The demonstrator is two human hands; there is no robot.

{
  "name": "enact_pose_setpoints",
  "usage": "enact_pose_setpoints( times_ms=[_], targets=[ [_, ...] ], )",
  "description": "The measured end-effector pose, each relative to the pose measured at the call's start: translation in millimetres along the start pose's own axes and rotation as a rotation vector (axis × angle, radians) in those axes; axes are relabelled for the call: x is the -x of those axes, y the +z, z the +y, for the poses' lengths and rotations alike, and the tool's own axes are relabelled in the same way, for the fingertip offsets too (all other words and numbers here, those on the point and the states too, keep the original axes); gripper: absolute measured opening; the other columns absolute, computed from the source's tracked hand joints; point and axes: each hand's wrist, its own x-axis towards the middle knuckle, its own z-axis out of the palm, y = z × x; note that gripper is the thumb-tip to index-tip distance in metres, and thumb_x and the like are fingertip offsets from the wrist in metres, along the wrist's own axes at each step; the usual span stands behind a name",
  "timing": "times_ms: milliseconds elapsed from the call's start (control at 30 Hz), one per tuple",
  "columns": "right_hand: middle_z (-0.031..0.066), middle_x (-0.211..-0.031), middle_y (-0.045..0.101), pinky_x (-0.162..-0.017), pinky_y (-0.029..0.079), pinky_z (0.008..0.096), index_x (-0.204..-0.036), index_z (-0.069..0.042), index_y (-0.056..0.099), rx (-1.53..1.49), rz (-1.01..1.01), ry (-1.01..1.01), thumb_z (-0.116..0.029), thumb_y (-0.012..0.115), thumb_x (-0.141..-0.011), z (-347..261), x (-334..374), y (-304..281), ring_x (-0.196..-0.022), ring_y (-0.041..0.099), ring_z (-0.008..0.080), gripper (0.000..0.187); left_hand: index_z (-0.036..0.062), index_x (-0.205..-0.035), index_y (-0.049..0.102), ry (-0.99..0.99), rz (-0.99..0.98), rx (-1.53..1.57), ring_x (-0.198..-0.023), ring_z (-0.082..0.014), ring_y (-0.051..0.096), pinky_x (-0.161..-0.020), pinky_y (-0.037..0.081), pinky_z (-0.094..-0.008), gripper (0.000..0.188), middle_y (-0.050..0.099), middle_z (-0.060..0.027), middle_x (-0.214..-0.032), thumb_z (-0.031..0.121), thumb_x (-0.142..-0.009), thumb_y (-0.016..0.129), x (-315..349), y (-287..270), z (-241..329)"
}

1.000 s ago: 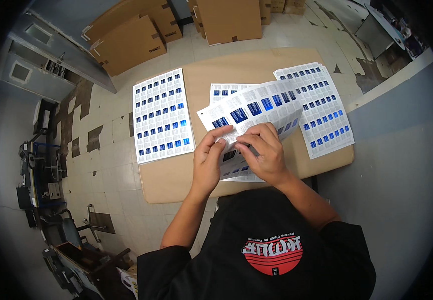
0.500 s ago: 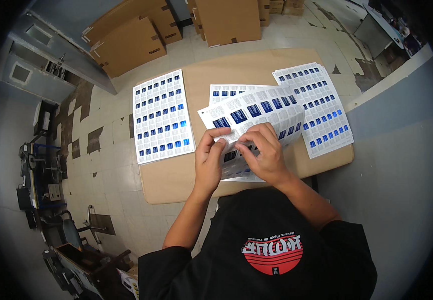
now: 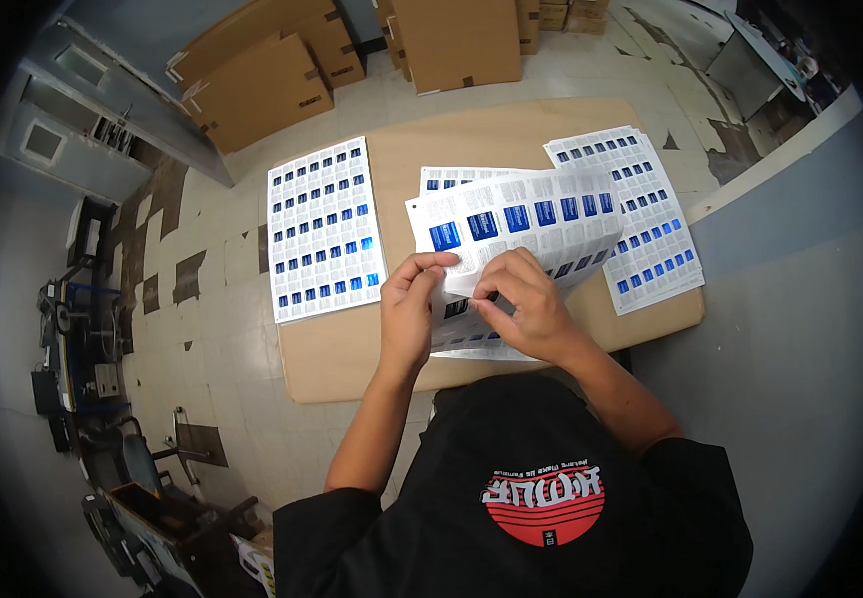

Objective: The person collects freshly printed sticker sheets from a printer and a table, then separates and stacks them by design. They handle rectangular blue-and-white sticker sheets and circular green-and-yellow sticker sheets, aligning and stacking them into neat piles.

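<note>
A large white printed sheet (image 3: 541, 189) with rows of blue rectangles is raised and bent above the middle of the table. My left hand (image 3: 413, 304) pinches the sheet near its left side, thumb and fingers closed on it. Just to the right, my right hand (image 3: 523, 307) also grips the sheet between thumb and bent fingers. Under it lie more sheets (image 3: 435, 173), mostly covered. To the left rests a neat stack of like sheets (image 3: 326, 227). A second, less even stack (image 3: 641, 221) lies on the right side.
The brown-covered table (image 3: 327, 369) has rounded corners. Large flat cardboard boxes (image 3: 262, 95) lean beyond it, with another upright cardboard box (image 3: 456, 45) beside them. A chair (image 3: 138, 463) and equipment stand at the left. A pale wall (image 3: 780, 279) runs along the right.
The raised sheet has shifted slightly right and its upper part has flattened toward view. My left hand has moved a little left; my right hand keeps its pinch.
</note>
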Motion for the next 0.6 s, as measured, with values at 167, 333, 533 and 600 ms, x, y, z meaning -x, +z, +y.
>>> enact_pose_setpoints(
  times_ms=[167,333,533,600],
  targets=[
    [0.0083,-0.087,0.055,-0.078,0.043,0.0366,-0.078,-0.005,0.057,-0.002,-0.064,-0.043,-0.001,0.071,-0.07,-2,3,3,-0.085,0.054,0.0276,0.016,-0.0006,-0.102,0.064,-0.08,-0.019,0.071,-0.071,-0.0082,0.06,-0.063,0.048,-0.0217,0.021,0.065,-0.0059,-0.088,0.007,-0.094,0.046,-7,-10,3],
    [0.0081,-0.09,0.056,-0.079,0.043,0.0369,-0.078,-0.005,0.058,-0.02,-0.084,-0.091,-0.004,0.073,-0.07,-1,4,4,-0.086,0.054,0.0275,0.017,-0.0034,-0.103,0.063,-0.114,-0.033,0.096,-0.084,-0.0128,0.062,-0.076,0.049,-0.0251,0.021,0.065,-0.0102,-0.096,0.006,-0.093,0.046,-9,-16,5],
    [0.0105,-0.096,0.058,-0.081,0.043,0.0384,-0.09,-0.004,0.061,0.048,0.023,-0.003,-0.009,0.076,-0.071,6,-10,12,-0.089,0.054,0.0294,0.024,-0.0013,-0.103,0.063,-0.145,-0.057,0.129,-0.075,-0.0118,0.064,-0.063,0.054,-0.0244,0.022,0.066,-0.0079,-0.092,0.007,-0.094,0.045,-14,-21,3],
    [0.012,-0.099,0.059,-0.083,0.043,0.0395,-0.099,-0.004,0.062,0.096,0.05,0.017,-0.012,0.077,-0.071,9,-16,15,-0.093,0.054,0.0306,0.032,-0.0014,-0.103,0.063,-0.148,-0.057,0.125,-0.075,-0.0123,0.064,-0.064,0.054,-0.0243,0.022,0.066,-0.0084,-0.094,0.008,-0.094,0.045,-16,-22,2]
  ],
)
